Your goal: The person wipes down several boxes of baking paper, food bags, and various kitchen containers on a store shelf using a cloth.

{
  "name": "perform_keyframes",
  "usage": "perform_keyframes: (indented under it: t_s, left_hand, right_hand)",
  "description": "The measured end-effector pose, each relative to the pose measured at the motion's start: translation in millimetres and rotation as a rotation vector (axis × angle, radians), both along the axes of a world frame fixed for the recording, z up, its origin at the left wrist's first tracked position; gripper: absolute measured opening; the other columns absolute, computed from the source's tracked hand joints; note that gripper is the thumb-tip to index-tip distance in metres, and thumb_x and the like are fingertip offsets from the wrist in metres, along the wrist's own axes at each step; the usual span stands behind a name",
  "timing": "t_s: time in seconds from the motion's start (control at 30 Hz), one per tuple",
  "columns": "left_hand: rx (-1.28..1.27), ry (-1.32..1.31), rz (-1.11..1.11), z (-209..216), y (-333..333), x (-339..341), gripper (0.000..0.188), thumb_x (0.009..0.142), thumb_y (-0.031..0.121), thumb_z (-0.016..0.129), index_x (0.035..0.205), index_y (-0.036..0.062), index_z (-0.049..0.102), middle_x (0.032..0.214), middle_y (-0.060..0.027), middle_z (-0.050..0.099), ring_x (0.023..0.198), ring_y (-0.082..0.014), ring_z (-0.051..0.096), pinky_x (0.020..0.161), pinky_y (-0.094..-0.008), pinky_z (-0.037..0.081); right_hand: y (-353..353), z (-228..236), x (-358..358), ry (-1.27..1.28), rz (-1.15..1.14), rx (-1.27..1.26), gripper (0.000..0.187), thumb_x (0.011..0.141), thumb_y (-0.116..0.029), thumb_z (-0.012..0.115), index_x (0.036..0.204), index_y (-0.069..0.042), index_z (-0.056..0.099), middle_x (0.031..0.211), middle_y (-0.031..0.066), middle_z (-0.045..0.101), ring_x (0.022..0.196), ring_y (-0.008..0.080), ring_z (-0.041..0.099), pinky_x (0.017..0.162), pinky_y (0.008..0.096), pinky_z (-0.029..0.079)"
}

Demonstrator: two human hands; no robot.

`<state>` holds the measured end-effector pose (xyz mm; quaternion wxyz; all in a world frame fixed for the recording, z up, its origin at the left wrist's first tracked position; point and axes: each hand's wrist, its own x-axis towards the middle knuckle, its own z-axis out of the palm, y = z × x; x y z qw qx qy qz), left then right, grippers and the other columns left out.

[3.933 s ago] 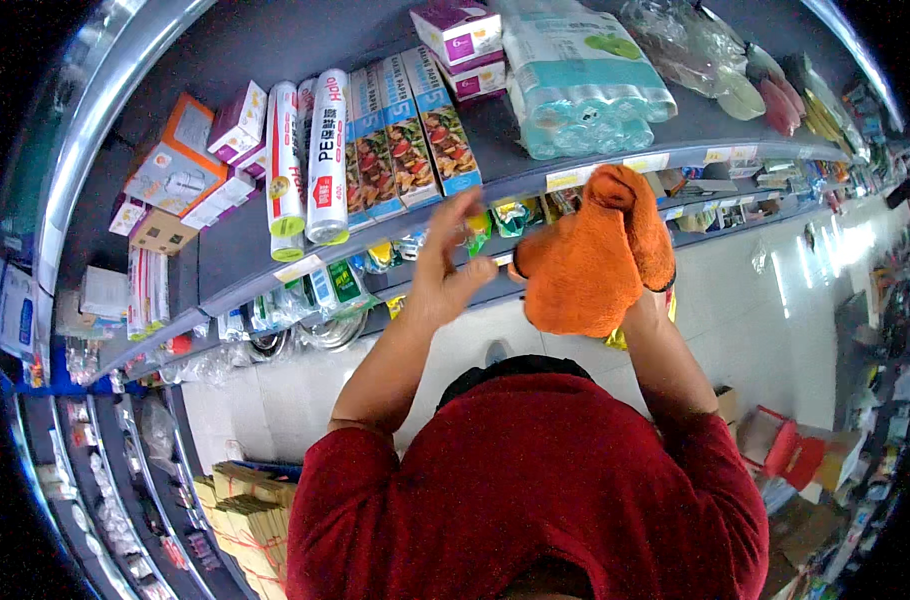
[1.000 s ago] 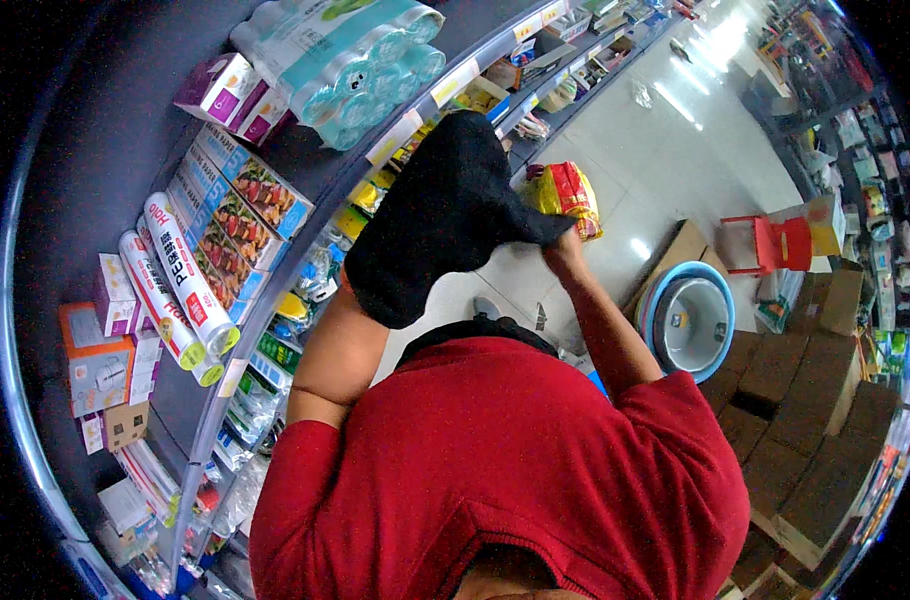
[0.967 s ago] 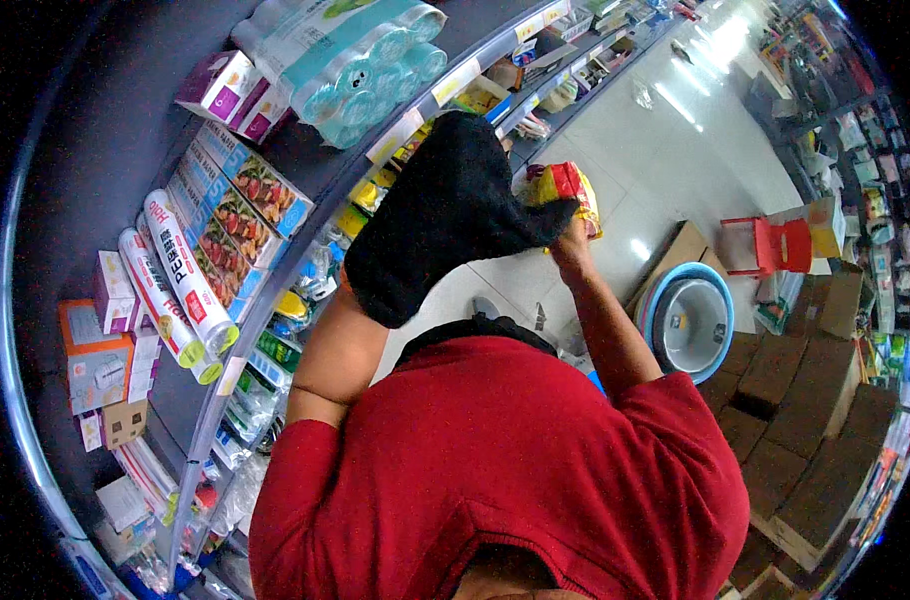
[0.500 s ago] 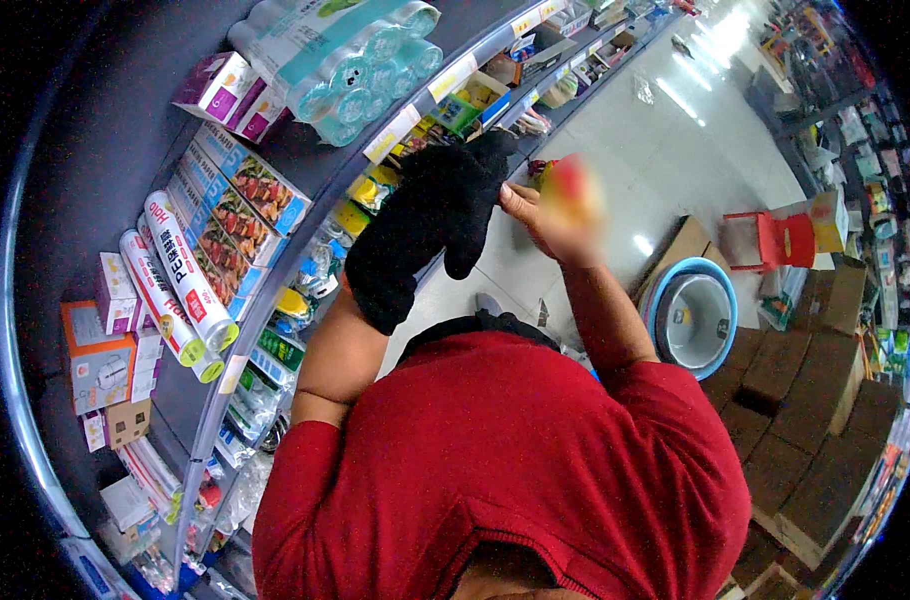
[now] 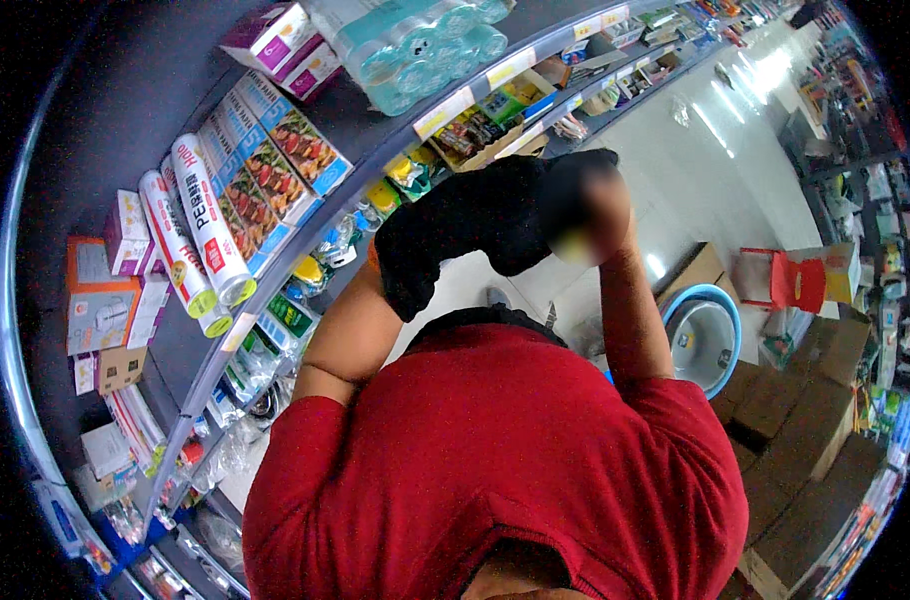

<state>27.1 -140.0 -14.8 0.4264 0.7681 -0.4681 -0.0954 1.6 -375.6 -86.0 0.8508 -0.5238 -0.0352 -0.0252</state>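
Our left forearm (image 5: 350,335) reaches up from the near side into a black cloth mitt (image 5: 465,215), which covers the left hand completely, so we cannot tell how its fingers are bent. The mitt lies roughly level across the middle of the view, just right of the shelf (image 5: 367,122) and over the pale floor (image 5: 665,185), with a bit of orange at its left end.

Our right hand (image 5: 607,212) is at the mitt's right end. A blur covers those fingers, and we cannot tell whether they are grasping the cloth or only resting against it.

On the shelf to our left we have long white wrapped rolls (image 5: 213,220), beside flat boxes with food pictures (image 5: 300,155). Farther along are purple-and-white boxes (image 5: 285,55) and a pale teal pack of rolls (image 5: 425,50). To our right a grey basin (image 5: 699,345) sits inside a blue basin (image 5: 738,340), near brown cartons (image 5: 810,420).
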Motion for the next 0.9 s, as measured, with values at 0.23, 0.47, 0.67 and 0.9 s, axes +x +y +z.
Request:
perform_keyframes:
  t_s: [0.23,0.47,0.67,0.9]
  left_hand:
    - [-0.3,1.074,0.087,-75,22,2,0.046,0.088,0.035,0.044,0.122,0.004,0.052,0.119,-0.0126,0.057,0.109,-0.0283,0.055,0.094,-0.0406,0.043]
    - [-1.016,1.723,0.353,-128,33,-14,0.046,0.094,0.037,0.04,0.124,0.0039,0.051,0.121,-0.0117,0.057,0.111,-0.0264,0.054,0.097,-0.0391,0.042]
    - [-0.582,1.305,0.491,-139,30,-19,0.034,0.088,0.018,0.058,0.119,0.0033,0.055,0.113,-0.0062,0.059,0.105,-0.0156,0.052,0.094,-0.0298,0.039]
    - [-0.19,1.191,0.814,-120,36,-21,0.018,0.088,0.005,0.049,0.103,0.0008,0.056,0.098,-0.0102,0.061,0.087,-0.0186,0.062,0.075,-0.03,0.053]
  right_hand:
    - [-2,65,-2,0.064,-0.338,0.1,0.03,0.077,-0.02,0.061,0.101,-0.002,0.056,0.092,0.0093,0.062,0.084,0.0225,0.06,0.079,0.0347,0.049]
    - [-2,77,-4,-0.024,-0.411,0.077,0.019,0.084,-0.015,0.06,0.098,-0.003,0.057,0.087,0.0038,0.06,0.081,0.0143,0.058,0.074,0.0279,0.046]
    - [-21,76,-6,-0.015,-0.398,-0.311,0.018,0.08,-0.008,0.066,0.095,-0.003,0.056,0.084,0.0014,0.058,0.077,0.0117,0.055,0.07,0.0242,0.043]
    - [-55,74,-5,-0.105,-0.45,-0.392,0.014,0.078,-0.003,0.067,0.091,-0.002,0.06,0.085,0.0018,0.06,0.079,0.0111,0.055,0.073,0.0234,0.042]
